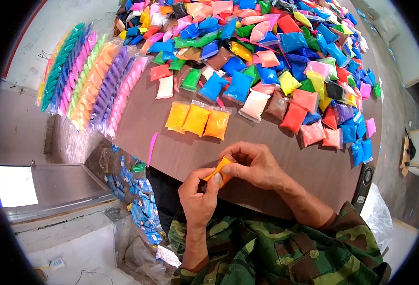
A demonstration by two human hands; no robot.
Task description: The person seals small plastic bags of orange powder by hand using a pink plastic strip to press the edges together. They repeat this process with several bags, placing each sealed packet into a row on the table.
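My left hand [198, 195] pinches one end of a small orange packet [225, 167] between thumb and fingers, just above the table's front edge. My right hand [257, 165] grips the other end, its thumb pressed on the packet's face. Part of the packet is covered by my fingers. Beyond my hands, three clear bags with orange-yellow contents lie side by side: a left bag [176, 117], a middle bag [196, 120] and a right bag [217, 124]. To their left, a thin pink plastic stick [152, 148] lies at the table edge.
A big heap of multicoloured packets [238, 85] covers the back and right of the brown table [166, 158]. Long twisted bundles in clear wrap [93, 83] lie at the left edge. A black device [366, 178] sits at the right corner. Blue packets [145, 209] litter the floor.
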